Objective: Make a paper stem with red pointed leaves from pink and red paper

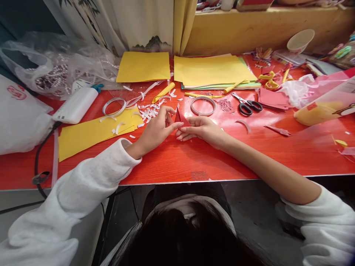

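A small piece of red paper [179, 116], folded to a point at the top, is held up between both hands above the red table. My left hand [160, 125] pinches its left side with thumb and fingers. From the right, my right hand [203, 130] grips its lower edge, thumb on top and fingers underneath. The fingers cover the lower part of the paper. Just behind the hands lie white paper scraps [151, 112] and a roll of tape [203, 106]. Black-handled scissors [246, 105] rest open farther right.
Yellow sheets [142, 66] and a stack of coloured paper [210, 70] lie at the back. Yellow strips [91, 135] and a white power strip [76, 105] are on the left, near plastic bags [22, 114]. Red paper squares [273, 98] and yellow-handled scissors [270, 80] lie right.
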A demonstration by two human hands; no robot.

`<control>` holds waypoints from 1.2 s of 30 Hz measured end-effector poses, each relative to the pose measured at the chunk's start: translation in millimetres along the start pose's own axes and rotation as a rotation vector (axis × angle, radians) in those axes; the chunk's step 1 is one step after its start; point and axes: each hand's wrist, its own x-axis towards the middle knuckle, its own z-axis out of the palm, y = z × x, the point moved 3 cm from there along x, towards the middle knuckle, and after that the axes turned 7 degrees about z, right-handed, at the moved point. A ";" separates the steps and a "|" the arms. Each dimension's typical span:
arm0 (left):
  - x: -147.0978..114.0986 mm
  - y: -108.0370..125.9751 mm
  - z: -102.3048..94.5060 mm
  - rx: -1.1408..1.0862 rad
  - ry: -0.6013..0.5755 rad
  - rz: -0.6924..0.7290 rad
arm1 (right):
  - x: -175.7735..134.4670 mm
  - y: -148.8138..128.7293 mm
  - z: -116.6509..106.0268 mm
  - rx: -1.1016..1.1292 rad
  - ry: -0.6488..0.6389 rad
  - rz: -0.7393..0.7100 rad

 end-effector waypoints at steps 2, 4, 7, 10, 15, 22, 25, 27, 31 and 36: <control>0.4 -0.4 -0.2 -0.049 -0.017 -0.053 | -0.4 -0.3 0.2 0.009 0.001 -0.002; 0.3 0.2 -0.1 -0.077 -0.048 -0.085 | -0.8 -1.3 1.0 0.009 -0.008 0.001; 0.1 2.4 -1.1 -0.134 -0.040 -0.106 | -1.1 -3.3 2.5 -0.009 -0.008 0.028; 0.1 4.9 -2.3 -0.180 -0.019 -0.109 | -1.0 -4.9 3.8 -0.044 -0.001 0.062; 0.0 4.6 -0.9 -0.230 -0.078 -0.172 | -0.3 -5.0 3.9 -0.074 -0.013 0.082; -0.5 -0.3 1.7 -0.304 -0.166 -0.199 | -0.5 -3.9 3.4 -0.090 -0.011 0.100; -0.9 -2.9 2.5 -0.321 -0.177 -0.203 | 0.3 -4.1 3.6 -0.095 -0.023 0.086; -0.6 -3.7 2.8 -0.328 -0.176 -0.212 | 0.8 -4.2 3.7 -0.103 -0.033 0.076; 0.9 -1.1 2.8 -0.362 -0.183 -0.207 | 0.2 -4.0 3.8 -0.119 -0.048 0.097; 1.3 1.3 -0.4 -0.315 -0.149 -0.186 | -1.9 -6.2 5.8 -0.153 -0.077 0.108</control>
